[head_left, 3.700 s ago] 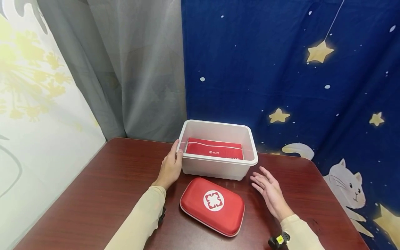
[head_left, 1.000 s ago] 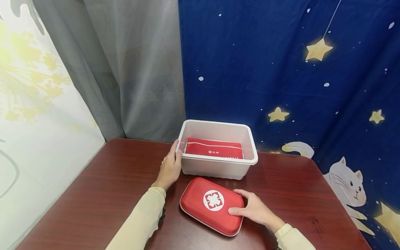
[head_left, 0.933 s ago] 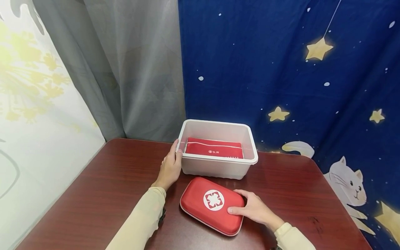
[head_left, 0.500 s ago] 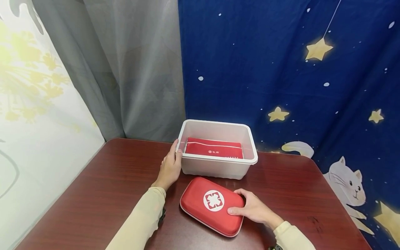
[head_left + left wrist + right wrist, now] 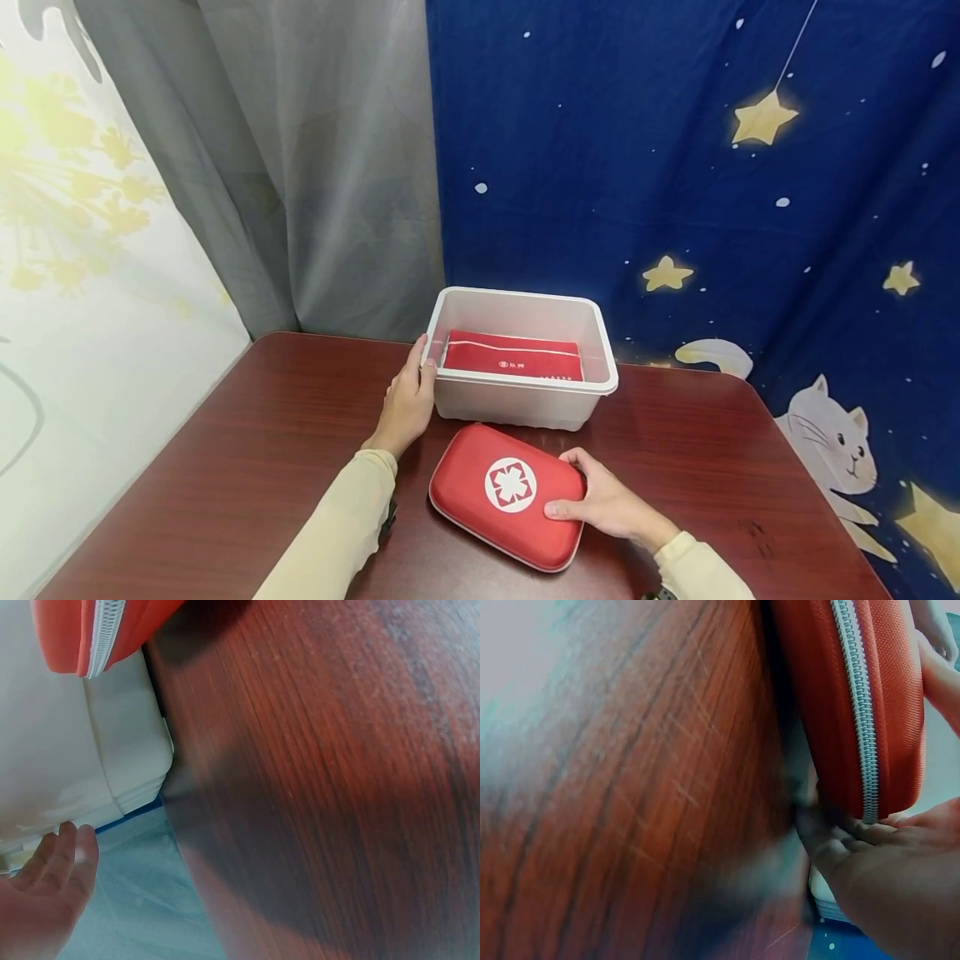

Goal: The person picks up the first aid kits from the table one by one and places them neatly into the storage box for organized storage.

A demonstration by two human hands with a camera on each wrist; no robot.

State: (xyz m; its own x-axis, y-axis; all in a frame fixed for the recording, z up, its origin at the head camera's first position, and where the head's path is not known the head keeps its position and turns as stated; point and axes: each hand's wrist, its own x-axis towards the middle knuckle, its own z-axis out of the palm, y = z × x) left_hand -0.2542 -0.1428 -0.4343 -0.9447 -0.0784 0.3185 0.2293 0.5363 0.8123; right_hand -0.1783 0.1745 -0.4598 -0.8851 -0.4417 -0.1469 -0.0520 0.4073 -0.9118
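A red first-aid case (image 5: 480,487) with a white round emblem and a zipper lies at a slant on the near side of the white plastic bin (image 5: 517,406). My right hand (image 5: 611,500) grips the case by its right end, thumb on top and fingers around the far edge. In the right wrist view, the fingers of that hand (image 5: 900,862) reach beneath the zippered side (image 5: 864,712), and a dark gap shows beside the table. My left hand (image 5: 405,404) rests against the bin's left wall, thumb at the front corner, fingers fairly straight (image 5: 64,859).
Inside the bin lies a flat red packet (image 5: 513,357) with a white stripe and printed lettering. The brown wooden table (image 5: 285,467) ends close behind the bin. Behind it hang a grey curtain (image 5: 360,167) and a blue star-patterned curtain (image 5: 562,167).
My right hand has come from beside the bin onto the case's right end and grips it. Just now the case tilts slightly towards me. The left hand and bin have stayed put.
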